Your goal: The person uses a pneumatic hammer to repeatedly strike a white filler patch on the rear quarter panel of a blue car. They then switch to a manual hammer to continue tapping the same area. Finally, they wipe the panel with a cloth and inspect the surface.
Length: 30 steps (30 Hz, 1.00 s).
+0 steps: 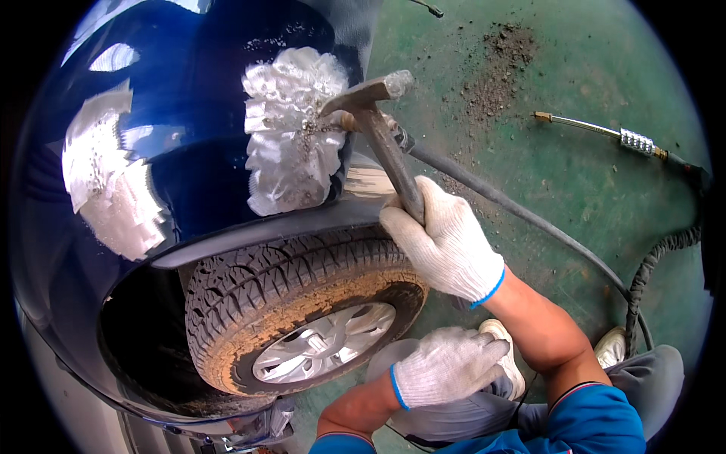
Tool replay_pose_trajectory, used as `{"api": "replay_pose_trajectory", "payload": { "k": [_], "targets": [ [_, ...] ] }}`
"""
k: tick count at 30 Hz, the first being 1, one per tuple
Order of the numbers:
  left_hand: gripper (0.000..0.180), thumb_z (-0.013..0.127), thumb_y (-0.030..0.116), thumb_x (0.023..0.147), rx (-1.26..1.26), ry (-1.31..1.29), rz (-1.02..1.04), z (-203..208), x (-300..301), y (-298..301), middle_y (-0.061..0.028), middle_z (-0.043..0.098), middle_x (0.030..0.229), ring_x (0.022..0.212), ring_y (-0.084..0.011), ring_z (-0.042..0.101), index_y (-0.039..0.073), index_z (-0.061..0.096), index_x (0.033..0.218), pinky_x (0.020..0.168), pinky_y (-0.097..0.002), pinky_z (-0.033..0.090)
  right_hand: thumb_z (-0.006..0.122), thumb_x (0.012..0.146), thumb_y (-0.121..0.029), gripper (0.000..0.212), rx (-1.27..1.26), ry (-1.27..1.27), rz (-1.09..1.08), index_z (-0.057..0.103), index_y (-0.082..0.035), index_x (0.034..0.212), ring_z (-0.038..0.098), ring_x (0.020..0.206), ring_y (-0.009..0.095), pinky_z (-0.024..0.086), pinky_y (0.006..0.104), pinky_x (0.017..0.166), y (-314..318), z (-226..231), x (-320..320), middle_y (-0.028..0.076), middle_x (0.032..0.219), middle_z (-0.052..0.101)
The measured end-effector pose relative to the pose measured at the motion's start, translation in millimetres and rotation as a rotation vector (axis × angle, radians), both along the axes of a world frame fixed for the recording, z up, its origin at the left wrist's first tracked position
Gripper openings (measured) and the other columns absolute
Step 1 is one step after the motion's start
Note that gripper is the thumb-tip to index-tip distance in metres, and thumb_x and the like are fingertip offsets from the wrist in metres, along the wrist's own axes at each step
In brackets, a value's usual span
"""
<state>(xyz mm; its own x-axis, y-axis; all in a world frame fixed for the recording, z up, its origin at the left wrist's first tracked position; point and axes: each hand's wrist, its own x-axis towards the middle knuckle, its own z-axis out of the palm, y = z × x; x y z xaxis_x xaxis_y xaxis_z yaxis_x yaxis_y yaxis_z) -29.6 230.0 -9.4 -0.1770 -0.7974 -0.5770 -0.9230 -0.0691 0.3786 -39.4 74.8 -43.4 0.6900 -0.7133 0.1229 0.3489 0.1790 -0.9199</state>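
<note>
My right hand (446,242), in a white knit glove with a blue cuff, is closed around the handle of a worn metal hammer (389,155). Its head is raised beside a bare, scuffed metal patch (295,132) on the dark blue car panel (200,98). Partly hidden behind the hammer, a copper-coloured tool tip (348,121) on a thick grey cable (503,191) meets that patch. My gloved left hand (446,368) hangs low over my leg, near my shoe, its soiled fingers curled together; nothing shows in it.
A second bare patch (113,174) lies farther left. Below the panel, the muddy tire (295,295) stands in the wheel arch. On the green floor (597,60) are loose dirt (499,68), a metal air nozzle (597,129) and a sleeved hose (650,265).
</note>
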Motion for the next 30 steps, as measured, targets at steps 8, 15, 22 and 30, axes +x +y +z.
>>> {"api": "replay_pose_trajectory", "payload": {
  "k": [8,15,22,30],
  "targets": [
    [0.028,0.068,0.030,0.098,-0.020,-0.011,-0.005,0.7,0.5,2.3,-0.0106,0.067,0.090,0.084,-0.0294,0.071,0.011,0.066,0.118,0.075,-0.0436,0.057,0.069,0.099,-0.011,0.011,-0.007,-0.053,-0.033,0.064,-0.002,0.104,0.059,0.078,0.011,0.052,0.0308,0.074,5.5,-5.0,7.2,0.003,0.081,0.064],
    [0.029,0.069,0.031,0.098,-0.080,-0.003,-0.009,3.0,-2.9,4.0,-0.0107,0.066,0.085,0.082,-0.0298,0.071,0.011,0.066,0.119,0.073,-0.0441,0.057,0.068,0.101,-0.013,0.012,0.014,-0.102,-0.052,0.065,-0.001,0.104,0.059,0.075,0.010,0.051,0.0316,0.071,5.0,-5.2,10.3,0.004,0.078,0.063],
    [0.029,0.069,0.030,0.098,-0.065,-0.005,-0.015,2.3,-3.6,2.8,-0.0102,0.066,0.084,0.082,-0.0296,0.071,0.011,0.065,0.119,0.074,-0.0433,0.057,0.068,0.100,-0.015,0.014,0.053,-0.097,-0.057,0.065,-0.002,0.104,0.060,0.078,0.011,0.052,0.0327,0.073,-0.2,-1.1,3.9,0.004,0.082,0.065],
    [0.027,0.071,0.030,0.097,-0.084,0.027,0.009,1.9,-6.0,4.3,-0.0119,0.069,0.088,0.082,-0.0292,0.071,0.011,0.066,0.116,0.073,-0.0432,0.057,0.068,0.101,-0.026,0.028,0.052,-0.137,-0.049,0.063,0.000,0.107,0.071,0.074,0.034,0.055,0.0426,0.072,3.5,-12.0,11.0,0.022,0.079,0.066]
  ]
}}
